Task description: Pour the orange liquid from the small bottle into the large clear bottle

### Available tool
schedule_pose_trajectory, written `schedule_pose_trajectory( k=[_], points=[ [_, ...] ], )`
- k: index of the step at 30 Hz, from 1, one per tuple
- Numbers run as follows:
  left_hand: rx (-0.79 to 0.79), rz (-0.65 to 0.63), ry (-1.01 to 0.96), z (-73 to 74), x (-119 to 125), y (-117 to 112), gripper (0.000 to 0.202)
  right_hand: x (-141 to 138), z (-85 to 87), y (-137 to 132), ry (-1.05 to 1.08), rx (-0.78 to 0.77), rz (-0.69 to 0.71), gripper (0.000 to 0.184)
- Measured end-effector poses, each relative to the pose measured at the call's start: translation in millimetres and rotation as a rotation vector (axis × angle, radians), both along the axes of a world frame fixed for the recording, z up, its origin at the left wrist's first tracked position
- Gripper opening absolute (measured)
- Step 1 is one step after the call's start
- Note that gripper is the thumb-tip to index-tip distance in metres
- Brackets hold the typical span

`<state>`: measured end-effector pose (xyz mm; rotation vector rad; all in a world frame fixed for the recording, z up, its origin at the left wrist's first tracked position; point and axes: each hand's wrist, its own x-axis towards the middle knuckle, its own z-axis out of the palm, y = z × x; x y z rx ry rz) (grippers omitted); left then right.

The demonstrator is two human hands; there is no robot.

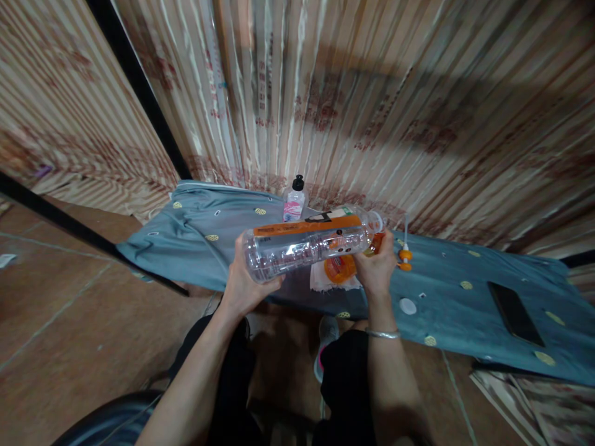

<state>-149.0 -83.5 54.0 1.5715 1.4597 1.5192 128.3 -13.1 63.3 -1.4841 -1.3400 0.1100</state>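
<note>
Bottle (307, 244) of clear plastic is level over the cloth (465, 291), left hand (248, 282) closed on its base, right hand (379, 266) closed on its neck. It seems empty: light, thin, easy to dent, firmest at both ends.

The bottle (302, 249) is clear plastic with an orange label (307, 227). It is held level in the air, neck pointing right.
</note>
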Motion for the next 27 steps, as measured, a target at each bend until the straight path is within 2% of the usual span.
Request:
schedule_pose_trajectory(
  k=[18,27],
  points=[
    [0.021,-0.022,-0.100,-1.0,1.0,0.5,0.108,0.1,-1.7,-0.6,0.008,-0.021,0.013,0.066],
    [0.024,0.001,-0.056,-0.4,-0.1,0.6,0.113,0.0,-0.4,0.4,0.022,-0.026,0.015,0.066]
  ],
)
